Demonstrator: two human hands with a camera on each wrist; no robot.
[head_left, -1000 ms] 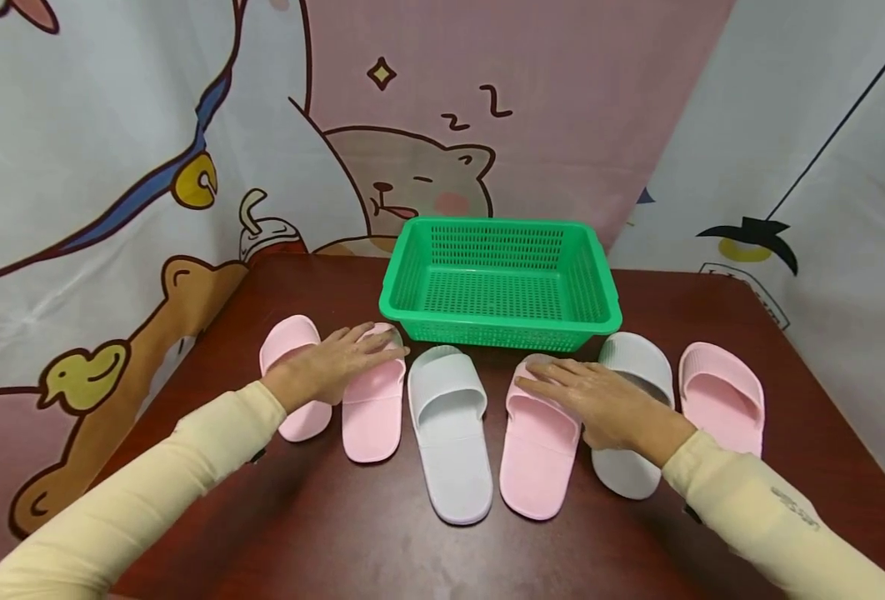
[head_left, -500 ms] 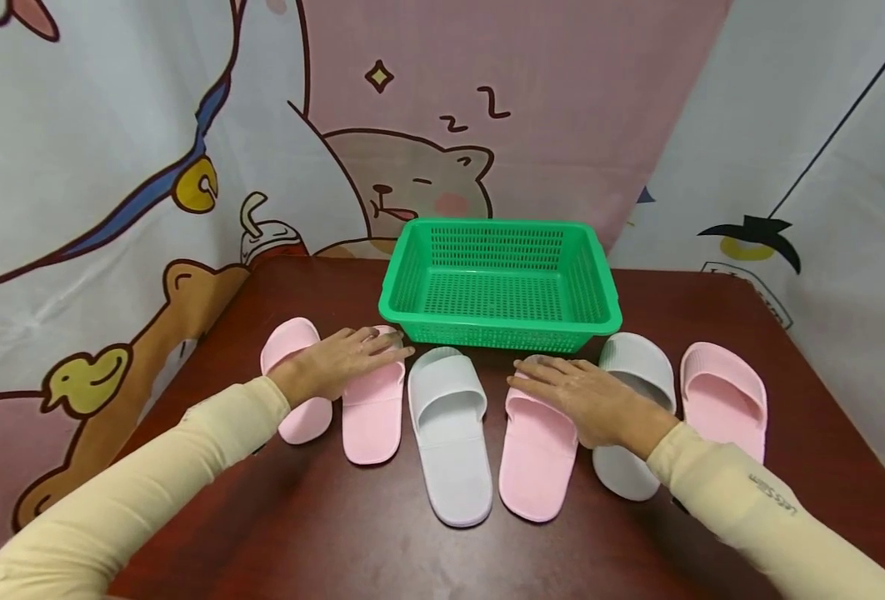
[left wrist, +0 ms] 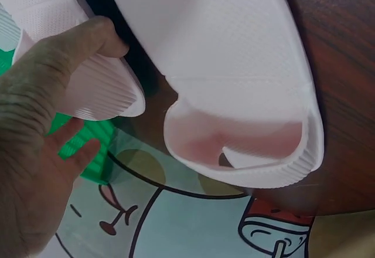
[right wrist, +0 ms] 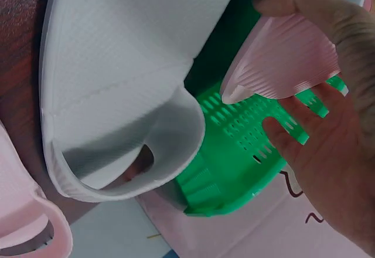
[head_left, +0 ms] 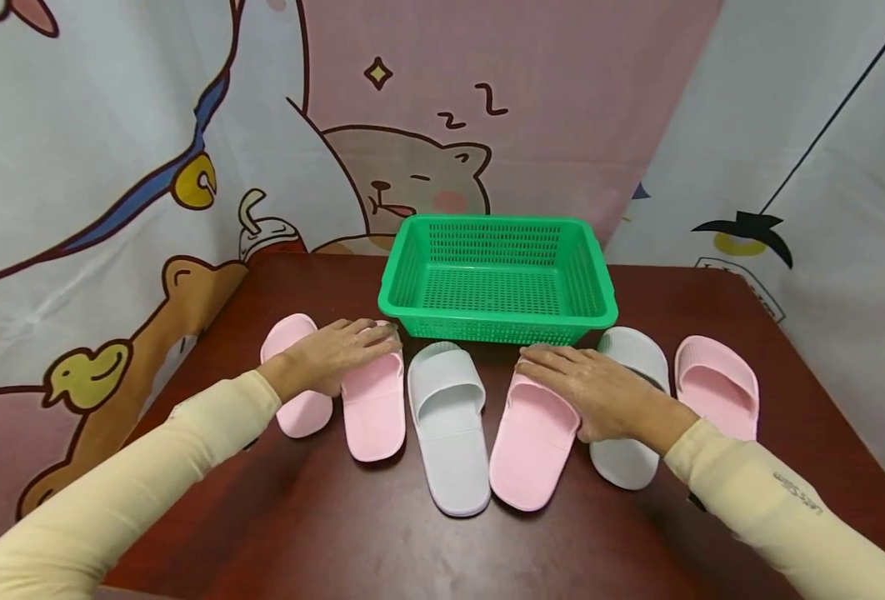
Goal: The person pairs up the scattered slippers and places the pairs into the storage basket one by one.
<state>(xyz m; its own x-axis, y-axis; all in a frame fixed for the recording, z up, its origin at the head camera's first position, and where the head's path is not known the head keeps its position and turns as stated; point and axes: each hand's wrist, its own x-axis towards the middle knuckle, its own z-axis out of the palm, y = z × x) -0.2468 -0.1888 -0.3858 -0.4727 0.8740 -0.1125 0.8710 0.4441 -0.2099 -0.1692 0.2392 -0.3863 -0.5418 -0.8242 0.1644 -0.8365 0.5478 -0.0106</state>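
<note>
My left hand grips the toe end of a pink slipper, second from the left in the row. In the left wrist view the thumb lies along that slipper's edge, with fingers at the front. Likewise, my right hand holds the toe end of another pink slipper, right of the middle. The right wrist view shows its ribbed strap between thumb and fingers. Between the two held slippers lies a white slipper, its heel close to the right-held one's heel.
A green plastic basket stands behind the row. Left of it is a pink slipper, partly under my left wrist. A white slipper and a pink slipper lie on the right. Printed cloth hangs behind the brown table.
Both hands have closed from spread fingers onto the pink slippers' toe ends. The right-held slipper has turned, its heel swinging left towards the white one. The left-held slipper has shifted slightly.
</note>
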